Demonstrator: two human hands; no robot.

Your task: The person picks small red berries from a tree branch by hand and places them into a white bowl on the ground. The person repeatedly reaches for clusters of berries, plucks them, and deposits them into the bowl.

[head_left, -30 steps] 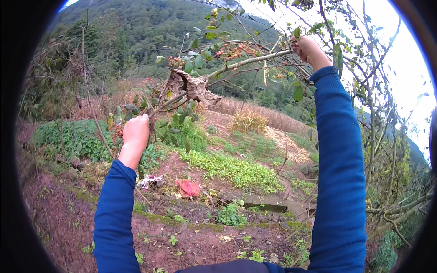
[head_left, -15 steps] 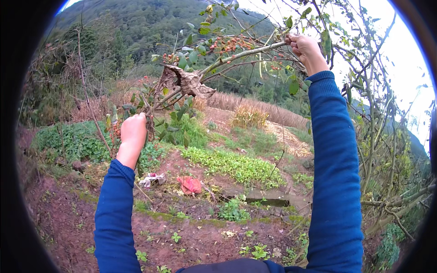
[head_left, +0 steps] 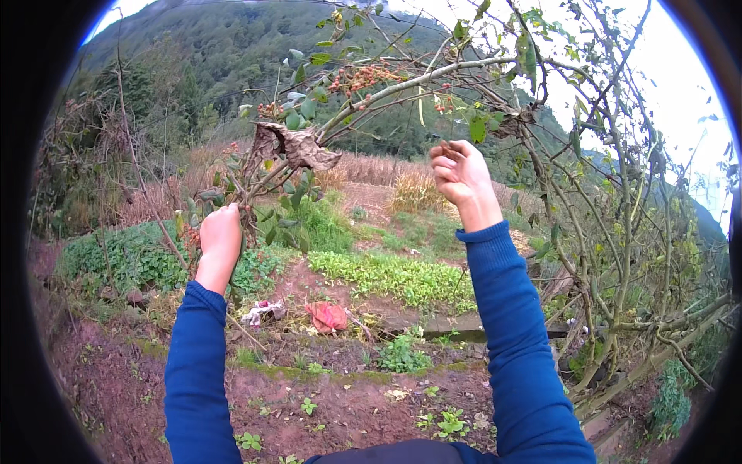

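Left hand (head_left: 220, 240) closed around a thin leafy twig (head_left: 255, 189), gripping it low, at about the same place as half a second ago. Right hand (head_left: 461, 174) now loosely curled, fingers (head_left: 444, 166) bent inward, palm toward the camera; cannot tell whether anything small lies in it. Earlier this hand was up on the pale branch (head_left: 417, 77), grasping it; it has since let go and dropped below it, well apart from the wood. The branch runs overhead, upper right down to the left. Red berry cluster (head_left: 363, 77) hangs on it above and between the hands. Dry brown curled leaf (head_left: 297, 147) sits just above the left hand's twig. Beyond: red cloth (head_left: 327, 315) on bare soil, green crop patch (head_left: 394, 274) behind it.
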